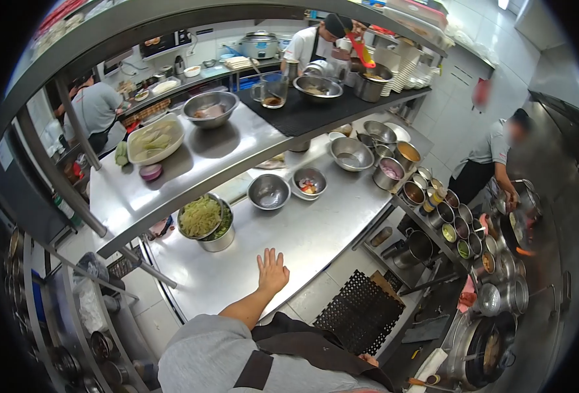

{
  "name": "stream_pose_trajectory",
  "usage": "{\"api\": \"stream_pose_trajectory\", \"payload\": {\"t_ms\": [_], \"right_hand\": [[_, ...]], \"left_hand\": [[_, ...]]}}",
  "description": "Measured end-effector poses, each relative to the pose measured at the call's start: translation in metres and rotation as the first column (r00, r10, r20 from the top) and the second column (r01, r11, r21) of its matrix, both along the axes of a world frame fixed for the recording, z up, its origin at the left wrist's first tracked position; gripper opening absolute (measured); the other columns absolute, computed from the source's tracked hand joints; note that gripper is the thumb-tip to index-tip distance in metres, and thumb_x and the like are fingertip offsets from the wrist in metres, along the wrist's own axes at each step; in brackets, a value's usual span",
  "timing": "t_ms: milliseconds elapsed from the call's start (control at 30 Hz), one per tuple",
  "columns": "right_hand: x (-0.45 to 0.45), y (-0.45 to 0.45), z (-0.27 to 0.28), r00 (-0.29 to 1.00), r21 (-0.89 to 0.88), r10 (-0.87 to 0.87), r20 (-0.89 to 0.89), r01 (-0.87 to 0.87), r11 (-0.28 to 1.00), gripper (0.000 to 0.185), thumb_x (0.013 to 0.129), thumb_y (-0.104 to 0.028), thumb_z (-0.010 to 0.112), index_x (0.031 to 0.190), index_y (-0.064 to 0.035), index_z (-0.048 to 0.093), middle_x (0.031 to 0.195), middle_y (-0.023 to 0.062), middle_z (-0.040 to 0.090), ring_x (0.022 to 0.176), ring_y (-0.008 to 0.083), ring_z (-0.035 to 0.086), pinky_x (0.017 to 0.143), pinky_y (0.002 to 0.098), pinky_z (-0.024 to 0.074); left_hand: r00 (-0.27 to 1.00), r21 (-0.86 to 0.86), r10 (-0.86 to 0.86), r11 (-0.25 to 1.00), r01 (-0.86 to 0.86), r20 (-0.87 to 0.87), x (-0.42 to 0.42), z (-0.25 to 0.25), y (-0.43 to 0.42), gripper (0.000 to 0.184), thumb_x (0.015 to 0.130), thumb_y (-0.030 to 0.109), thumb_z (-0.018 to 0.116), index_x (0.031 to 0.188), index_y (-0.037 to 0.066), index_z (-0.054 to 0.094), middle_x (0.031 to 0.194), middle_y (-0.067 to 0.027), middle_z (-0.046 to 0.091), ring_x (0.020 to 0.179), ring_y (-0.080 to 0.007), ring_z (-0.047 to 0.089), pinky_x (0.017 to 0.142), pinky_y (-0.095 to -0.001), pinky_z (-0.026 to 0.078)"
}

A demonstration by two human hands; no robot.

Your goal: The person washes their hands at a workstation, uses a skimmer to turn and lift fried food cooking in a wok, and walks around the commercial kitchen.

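My left hand (273, 272) is over the steel worktable (237, 285) with its fingers spread, holding nothing; whether the palm rests on the surface I cannot tell. The nearest thing to it is a steel pot (217, 242) topped with a bowl of shredded pale-green vegetable (199, 217). Farther back are a steel bowl (268, 192) and a smaller bowl with red and white pieces (308, 183). Only a sliver of my right hand (369, 359) shows beside my dark apron (316, 344), its fingers hidden.
Overhead, a steel shelf (191, 187) carries a tub of cut vegetables (156, 139), a red onion half (150, 172) and bowls. A person (489, 160) works by the stove at right; others stand behind the shelf. A black perforated mat (358, 311) covers some floor.
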State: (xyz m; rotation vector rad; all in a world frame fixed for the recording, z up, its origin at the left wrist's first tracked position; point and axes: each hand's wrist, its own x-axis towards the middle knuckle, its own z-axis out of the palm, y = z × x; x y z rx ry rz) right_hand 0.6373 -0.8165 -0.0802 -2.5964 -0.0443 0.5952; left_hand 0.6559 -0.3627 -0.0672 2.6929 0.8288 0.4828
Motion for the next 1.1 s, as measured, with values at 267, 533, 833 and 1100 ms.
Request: {"api": "stream_pose_trajectory", "payload": {"t_ms": [267, 533, 833, 1100], "right_hand": [[0.004, 0.007, 0.017, 0.999, -0.058, 0.013, -0.053, -0.016, 0.998, 0.023, 0.074, -0.019, 0.065, 0.085, 0.0001, 0.065, 0.074, 0.0154, 0.065, 0.073, 0.0271, 0.064, 0.065, 0.0357, 0.0474], [-0.005, -0.010, 0.000, 0.997, -0.146, 0.073, -0.009, -0.074, 0.987, 0.026, 0.074, -0.022, 0.065, 0.088, -0.0006, 0.065, 0.078, 0.0166, 0.064, 0.078, 0.0297, 0.063, 0.071, 0.0365, 0.0473], [-0.015, -0.024, -0.041, 0.999, -0.156, -0.039, -0.014, 0.036, 0.987, 0.027, 0.075, -0.030, 0.063, 0.083, -0.0042, 0.063, 0.081, 0.0185, 0.063, 0.081, 0.0354, 0.060, 0.073, 0.0418, 0.0471], [-0.020, -0.007, -0.014, 0.991, -0.075, -0.121, 0.060, 0.125, 0.989, 0.022, 0.073, -0.024, 0.060, 0.087, -0.0073, 0.064, 0.090, 0.0155, 0.063, 0.085, 0.0340, 0.059, 0.077, 0.0444, 0.0471]], "left_hand": [[1.000, -0.014, -0.022, 1.000, 0.022, -0.004, -0.002, -0.002, 0.002, 0.052, 0.080, 0.023, 0.044, 0.125, -0.001, 0.039, 0.136, -0.0229, 0.026, 0.131, -0.0371, 0.015, 0.105, -0.0548, 0.008], [1.000, -0.008, -0.018, 1.000, 0.018, 0.008, -0.001, -0.002, 0.001, 0.050, 0.080, 0.022, 0.043, 0.124, -0.001, 0.040, 0.135, -0.0233, 0.028, 0.131, -0.0379, 0.015, 0.104, -0.0552, 0.008], [1.000, 0.014, -0.020, 1.000, 0.020, -0.024, 0.001, 0.001, 0.000, 0.051, 0.080, 0.023, 0.044, 0.124, -0.001, 0.041, 0.134, -0.0232, 0.030, 0.130, -0.0379, 0.017, 0.104, -0.0558, 0.009], [0.991, 0.180, -0.080, 0.979, 0.099, -0.110, 0.001, -0.010, -0.002, 0.049, 0.081, 0.023, 0.045, 0.125, 0.001, 0.042, 0.132, -0.0220, 0.034, 0.128, -0.0354, 0.024, 0.101, -0.0555, 0.017]]}}
